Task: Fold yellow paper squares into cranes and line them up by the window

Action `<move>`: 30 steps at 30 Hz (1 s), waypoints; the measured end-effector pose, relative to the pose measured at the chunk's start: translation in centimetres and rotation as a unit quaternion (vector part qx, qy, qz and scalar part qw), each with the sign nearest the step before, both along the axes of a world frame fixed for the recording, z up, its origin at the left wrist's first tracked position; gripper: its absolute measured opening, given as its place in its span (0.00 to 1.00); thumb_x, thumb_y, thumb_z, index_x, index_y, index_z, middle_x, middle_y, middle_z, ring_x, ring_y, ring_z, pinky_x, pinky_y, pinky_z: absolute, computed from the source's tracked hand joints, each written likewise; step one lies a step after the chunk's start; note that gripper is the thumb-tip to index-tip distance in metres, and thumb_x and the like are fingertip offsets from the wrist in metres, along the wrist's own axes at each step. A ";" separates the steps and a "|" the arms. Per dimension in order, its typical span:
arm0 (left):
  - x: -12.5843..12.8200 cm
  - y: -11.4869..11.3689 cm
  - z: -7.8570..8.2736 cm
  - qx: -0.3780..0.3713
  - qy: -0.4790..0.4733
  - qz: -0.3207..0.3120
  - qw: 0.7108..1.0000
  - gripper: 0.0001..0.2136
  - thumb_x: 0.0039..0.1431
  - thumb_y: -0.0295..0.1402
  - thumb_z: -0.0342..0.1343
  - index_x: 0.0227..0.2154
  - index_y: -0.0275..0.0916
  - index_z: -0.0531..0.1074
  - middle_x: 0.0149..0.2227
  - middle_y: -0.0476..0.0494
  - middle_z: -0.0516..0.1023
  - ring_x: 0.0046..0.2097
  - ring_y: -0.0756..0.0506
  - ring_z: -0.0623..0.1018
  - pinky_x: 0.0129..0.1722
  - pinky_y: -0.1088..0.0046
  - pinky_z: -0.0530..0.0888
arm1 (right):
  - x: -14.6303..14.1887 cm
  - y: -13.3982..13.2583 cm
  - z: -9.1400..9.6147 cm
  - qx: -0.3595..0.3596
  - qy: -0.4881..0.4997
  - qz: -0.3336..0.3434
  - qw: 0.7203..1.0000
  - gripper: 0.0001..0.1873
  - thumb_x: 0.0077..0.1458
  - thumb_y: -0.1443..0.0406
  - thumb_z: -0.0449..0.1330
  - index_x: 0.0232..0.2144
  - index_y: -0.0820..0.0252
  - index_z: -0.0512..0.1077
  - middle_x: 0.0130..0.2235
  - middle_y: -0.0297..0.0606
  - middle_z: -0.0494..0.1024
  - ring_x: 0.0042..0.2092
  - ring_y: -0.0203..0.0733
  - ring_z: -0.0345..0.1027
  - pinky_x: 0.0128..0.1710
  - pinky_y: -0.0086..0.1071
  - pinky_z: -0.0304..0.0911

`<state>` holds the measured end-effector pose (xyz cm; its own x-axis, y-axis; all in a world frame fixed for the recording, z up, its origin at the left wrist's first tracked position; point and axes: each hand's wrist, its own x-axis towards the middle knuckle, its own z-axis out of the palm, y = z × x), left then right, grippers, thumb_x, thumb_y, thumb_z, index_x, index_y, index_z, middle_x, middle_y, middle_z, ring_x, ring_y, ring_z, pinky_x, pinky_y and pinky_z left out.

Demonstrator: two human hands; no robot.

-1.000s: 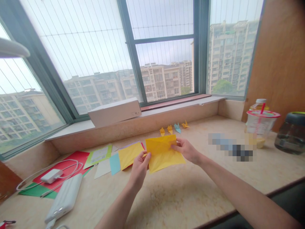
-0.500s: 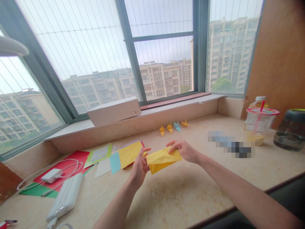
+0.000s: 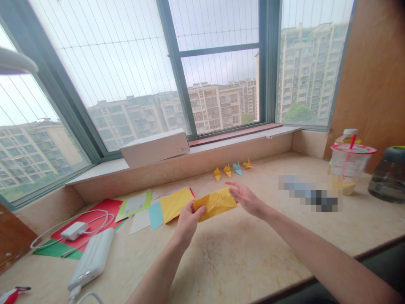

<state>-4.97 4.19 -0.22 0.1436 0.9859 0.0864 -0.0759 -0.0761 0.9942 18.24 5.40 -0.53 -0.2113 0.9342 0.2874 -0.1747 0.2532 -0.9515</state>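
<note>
A folded sheet of yellow origami paper, creased across its face, is held up above the stone counter between both hands. My left hand grips its left end, thumb lying on the front face. At the right end, my right hand pinches the upper corner, with the index finger stretched out over the edge. Behind the left hand lies a larger yellow paper sheet on the counter. Several small folded paper cranes, among them a blue crane, stand in a row beyond the hands.
At left are a red sheet, green paper, a white charger with its cable and a white power bank. A white box rests on the sill. A lidded cup with straw and a dark jar stand right.
The held paper has been pressed flatter; its lower flap no longer hangs open. My left thumb has come down onto its face. The view has shifted slightly.
</note>
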 end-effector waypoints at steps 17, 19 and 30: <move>0.5 -1.7 1.9 0.002 0.128 -0.035 0.991 0.17 0.51 0.46 0.61 0.33 0.35 0.78 0.33 0.42 0.80 0.35 0.44 0.76 0.32 0.73 0.68 | -0.8 -0.7 -0.4 0.000 -0.049 0.064 0.997 0.16 0.48 0.57 0.68 0.35 0.62 0.77 0.36 0.39 0.83 0.36 0.42 0.76 0.38 0.34 0.68; 0.9 -1.9 1.5 -0.011 0.134 -0.109 0.985 0.15 0.49 0.44 0.64 0.31 0.34 0.78 0.30 0.44 0.79 0.30 0.47 0.74 0.29 0.75 0.65 | -1.0 -1.0 -0.3 -0.009 -0.044 0.084 0.995 0.16 0.47 0.57 0.69 0.34 0.62 0.77 0.36 0.38 0.83 0.36 0.42 0.76 0.38 0.34 0.68; 1.5 -3.6 1.9 -0.043 0.069 -0.226 0.971 0.15 0.52 0.44 0.64 0.33 0.35 0.78 0.30 0.43 0.77 0.28 0.47 0.72 0.27 0.76 0.62 | -1.6 -1.3 -0.1 0.010 -0.033 -0.002 0.999 0.18 0.47 0.52 0.69 0.33 0.60 0.79 0.34 0.38 0.83 0.36 0.44 0.76 0.40 0.37 0.70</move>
